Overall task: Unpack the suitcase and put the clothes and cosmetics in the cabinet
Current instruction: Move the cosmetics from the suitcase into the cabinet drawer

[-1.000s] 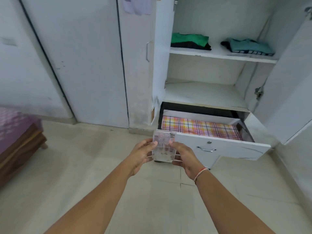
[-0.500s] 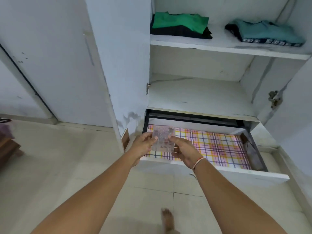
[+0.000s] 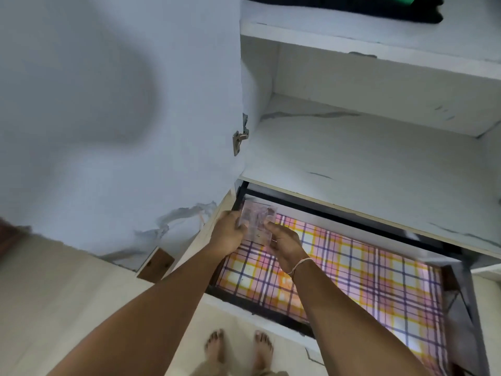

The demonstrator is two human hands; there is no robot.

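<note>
Head view, clear cosmetics box [image 3: 257,223] held over plaid-lined drawer [image 3: 352,270]

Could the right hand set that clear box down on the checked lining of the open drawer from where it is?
Probably yes. The right hand and left hand hold the clear box above the checked lining of the open drawer, and nothing appears to lie between them.

Two hands [image 3: 230,234] [image 3: 284,240], one clear case [image 3: 256,223], one open drawer [image 3: 352,270], two shelves [image 3: 366,164] [image 3: 352,36], two bare feet [image 3: 215,346] [image 3: 263,346].
</note>
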